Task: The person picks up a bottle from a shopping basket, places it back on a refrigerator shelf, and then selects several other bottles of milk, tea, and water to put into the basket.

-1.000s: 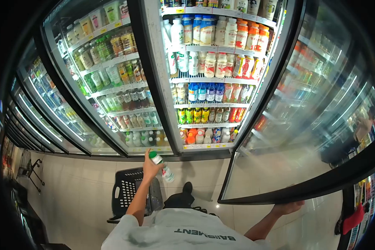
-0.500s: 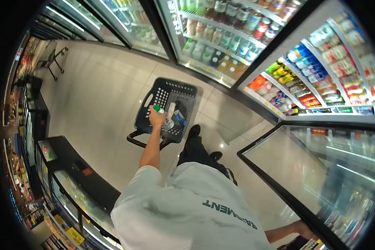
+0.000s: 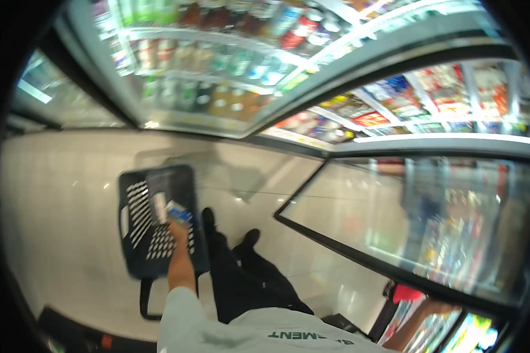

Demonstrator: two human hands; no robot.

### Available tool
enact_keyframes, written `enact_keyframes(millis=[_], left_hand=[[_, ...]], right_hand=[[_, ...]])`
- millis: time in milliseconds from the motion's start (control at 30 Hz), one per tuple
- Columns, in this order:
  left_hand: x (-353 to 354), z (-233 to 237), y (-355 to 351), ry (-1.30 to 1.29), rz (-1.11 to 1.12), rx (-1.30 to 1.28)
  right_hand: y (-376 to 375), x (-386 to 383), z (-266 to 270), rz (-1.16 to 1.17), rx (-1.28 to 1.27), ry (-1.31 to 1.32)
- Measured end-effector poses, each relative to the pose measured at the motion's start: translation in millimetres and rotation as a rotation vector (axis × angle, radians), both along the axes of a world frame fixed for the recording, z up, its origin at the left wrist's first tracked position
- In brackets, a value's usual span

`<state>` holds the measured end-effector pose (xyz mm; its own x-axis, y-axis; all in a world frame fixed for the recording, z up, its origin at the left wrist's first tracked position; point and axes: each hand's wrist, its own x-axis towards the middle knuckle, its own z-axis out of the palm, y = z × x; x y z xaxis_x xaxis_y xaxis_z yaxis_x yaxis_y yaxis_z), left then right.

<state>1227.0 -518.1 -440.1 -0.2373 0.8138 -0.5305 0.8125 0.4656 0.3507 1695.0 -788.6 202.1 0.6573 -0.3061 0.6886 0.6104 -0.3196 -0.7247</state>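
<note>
My left hand point(image 3: 179, 230) reaches down into a black shopping basket point(image 3: 136, 259), its fingers blurred right at a blue-and-white package point(image 3: 179, 212). I cannot tell whether this hand grips anything. A pale, slim item point(image 3: 160, 207) lies beside the package on the basket floor. Low at the right, my right hand point(image 3: 434, 307) is at the edge of an open glass cooler door point(image 3: 359, 226), with its fingers partly hidden by the black frame.
Lit cooler shelves point(image 3: 218, 59) with rows of bottles run across the top, and more stocked shelves point(image 3: 418, 100) stand behind the open door. My feet point(image 3: 209, 219) are on the tiled floor point(image 3: 70, 206) right of the basket. A dark counter point(image 3: 70, 329) is at lower left.
The view has turned, and the basket appears lower and further left. The green-capped bottle that was in my left hand no longer shows. My right hand stays at the door edge.
</note>
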Motion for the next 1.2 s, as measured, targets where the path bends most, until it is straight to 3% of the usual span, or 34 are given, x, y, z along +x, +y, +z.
enact_keyframes(millis=[33,100,133,200,300,333,400,467,500,533,600,633,667,733,800,867,933,1000,1100,1200], left_hand=[[1.9,-14.6,-0.8,-0.021,0.012,0.008],[21.4,1.3,13.7,0.043,0.145,-0.092],[17.6,-22.7,9.1,0.041,0.133,-0.105],[27.7,-2.3,23.3,0.004,0.232,-0.191],[26.7,-11.5,31.5,-0.003,0.212,-0.247],[24.4,-13.3,29.4,-0.024,0.164,-0.105],[-3.3,-124.4,23.3,-0.139,0.266,-0.114],[4.8,-83.8,36.4,-0.206,0.332,-0.208],[5.4,-59.3,38.7,-0.191,0.337,-0.179],[5.4,-34.8,40.3,-0.268,0.333,-0.186],[9.9,10.4,40.9,-0.427,0.314,-0.198],[9.7,26.0,34.6,-0.428,0.308,-0.135],[6.9,41.4,23.1,-0.429,0.302,-0.072],[-6.3,66.3,6.7,-0.446,0.194,-0.259],[-13.3,61.2,-26.4,-0.498,0.458,-0.169],[-25.6,92.7,-51.3,-0.558,0.389,-0.330],[-33.0,87.6,-80.7,-0.540,0.593,-0.343],[-41.6,79.5,-103.7,-0.638,0.613,-0.336],[-26.9,115.8,-110.6,-0.756,0.775,-0.340],[-9.7,146.0,-103.6,-0.660,0.602,-0.212]], right_hand=[[-3.2,2.2,0.7,0.009,-0.066,0.004],[41.0,-23.7,-1.4,0.041,-0.030,-0.003],[45.4,-23.4,0.1,0.088,0.018,-0.024],[51.5,-26.7,2.5,0.095,-0.093,0.000],[79.4,-33.4,1.2,0.150,-0.054,-0.037],[81.8,-34.3,1.3,0.175,-0.050,-0.014],[68.0,-22.1,-2.3,0.170,-0.064,0.015],[59.8,-16.5,-8.4,0.220,-0.160,0.088],[93.2,-33.1,-6.7,0.252,-0.101,0.022],[90.8,-23.7,-10.0,0.223,-0.138,-0.072],[81.6,-26.4,-9.7,0.047,-0.332,0.123],[101.0,-35.6,-6.3,0.088,-0.387,-0.099],[100.1,-30.1,-8.5,0.106,-0.314,-0.081],[94.4,-30.4,-10.3,0.141,-0.331,-0.065],[87.2,-32.9,-11.7,0.123,-0.356,-0.013],[86.5,-36.2,-7.8,0.271,-0.278,-0.028],[78.2,-33.9,-7.0,0.296,-0.242,-0.019],[62.4,-31.2,-10.5,0.318,-0.209,-0.010],[37.4,-23.5,-11.6,0.453,-0.120,0.041],[9.1,-16.7,-10.2,0.474,-0.104,0.053]])
